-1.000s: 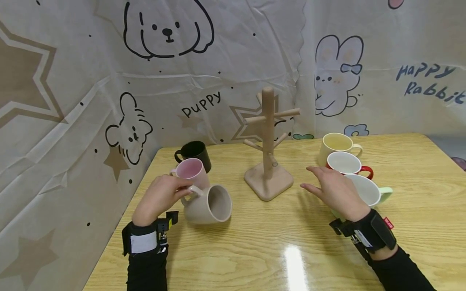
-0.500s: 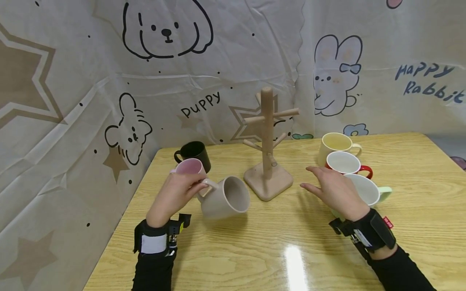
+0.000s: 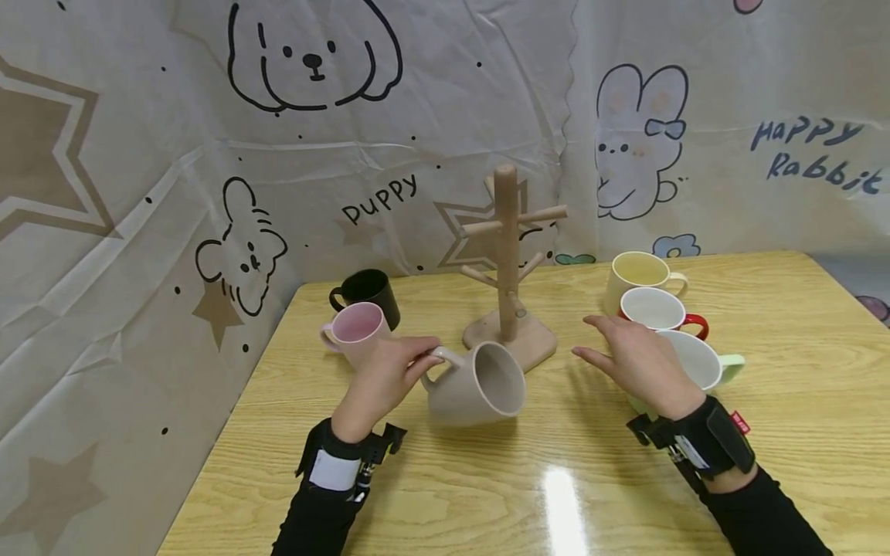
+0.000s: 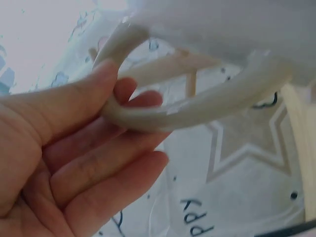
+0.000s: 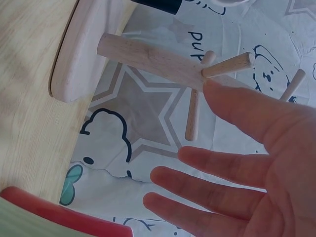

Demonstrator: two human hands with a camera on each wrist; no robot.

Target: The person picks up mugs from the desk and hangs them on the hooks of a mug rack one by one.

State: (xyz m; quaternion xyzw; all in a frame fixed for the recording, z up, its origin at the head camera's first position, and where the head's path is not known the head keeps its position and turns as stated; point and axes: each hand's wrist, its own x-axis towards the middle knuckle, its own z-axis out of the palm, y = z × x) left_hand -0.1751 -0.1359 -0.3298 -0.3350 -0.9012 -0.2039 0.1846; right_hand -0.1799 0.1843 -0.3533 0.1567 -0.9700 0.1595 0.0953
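1. Head view: just below the centre of the frame, the left hand (image 3: 382,374) pinches the handle (image 3: 452,355) of a grey mug (image 3: 455,398), which tilts with its mouth toward the right and appears to be off the surface (image 3: 452,494). A wooden stand (image 3: 507,255) rises behind it. Left of centre are a pink mug (image 3: 370,347) and a black mug (image 3: 382,305). At right, the right hand (image 3: 643,363) holds nothing, fingers extended, over a green-handled mug (image 3: 698,363); whether they touch is unclear. A red-handled mug (image 3: 653,309) and a yellow mug (image 3: 619,293) stand beyond.

2. Left wrist view: the thumb presses the handle at left of centre, with fingers behind its loop; the mug's body fills the upper right. It looks like glazed ceramic: stiff, moderately heavy, smooth, breakable if knocked. Gripped at one side, its weight probably twists the pinch, so a finger through the loop would steady it.

3. Right wrist view: the thumb and fingers spread apart at lower right, gripping nothing; the stand crosses the upper half.
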